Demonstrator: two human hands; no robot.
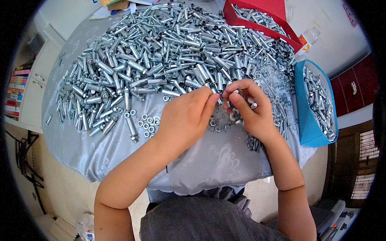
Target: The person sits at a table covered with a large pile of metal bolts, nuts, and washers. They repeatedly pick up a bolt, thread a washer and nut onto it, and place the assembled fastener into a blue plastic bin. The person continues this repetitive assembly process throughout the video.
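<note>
Over the front of a large pile of metal sleeve anchors [161, 56], my two hands are close together. My left hand [187, 116] is closed, thumb pressed to the curled fingers; what it pinches, if anything, is hidden. My right hand [255, 110] curls round several shiny metal bolts [253, 106], their ends showing between the fingers. Loose hex nuts [148, 123] lie on the cloth to the left of my left hand. More nuts [218, 128] sit below and between the hands. A few bolts [255, 145] lie just under my right wrist.
A grey patterned cloth [209, 168] covers the round table. At the back right stands a red box [295, 42] holding metal parts, with a white bottle [309, 38] beside it. A blue box [307, 120] full of anchors stands at the right edge. Washers and nuts [277, 80] spread near it.
</note>
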